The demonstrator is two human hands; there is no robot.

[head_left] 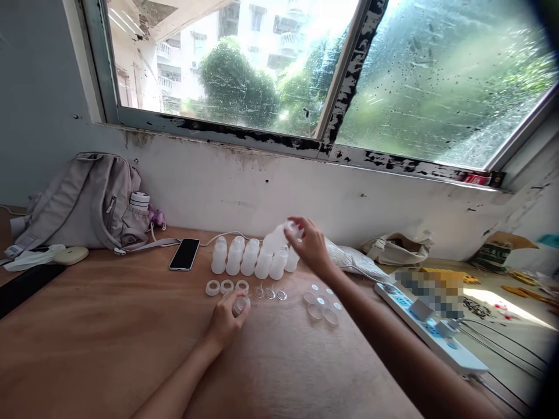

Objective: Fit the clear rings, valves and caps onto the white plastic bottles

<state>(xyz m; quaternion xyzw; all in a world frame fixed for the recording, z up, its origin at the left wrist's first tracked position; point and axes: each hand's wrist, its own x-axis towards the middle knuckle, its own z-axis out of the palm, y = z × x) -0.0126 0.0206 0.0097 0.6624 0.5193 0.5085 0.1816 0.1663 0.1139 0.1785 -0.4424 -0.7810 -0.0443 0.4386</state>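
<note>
My left hand [227,319] rests low over the table, fingers closed round a small translucent cup-shaped piece [241,306]. Just beyond it are three white screw rings [212,288]. To their right stand clear silicone nipples [270,294] with wide flanges. My right hand [309,243] is raised behind the bottles at the right end, its thumb and fingers pinching a small translucent piece [292,227] whose kind I cannot make out. Several frosted white bottles [219,263] stand upright in a row, with narrower translucent tops. Right of the nipples lie several clear round discs [314,312], some with whitish centres.
A phone [184,255] lies left of the bottles, near a grey backpack [94,203]. White plastic bags [356,262] lie behind my right arm. A power strip [458,352] with plugs and cables runs along the right. Wall and window [271,81] close off the back.
</note>
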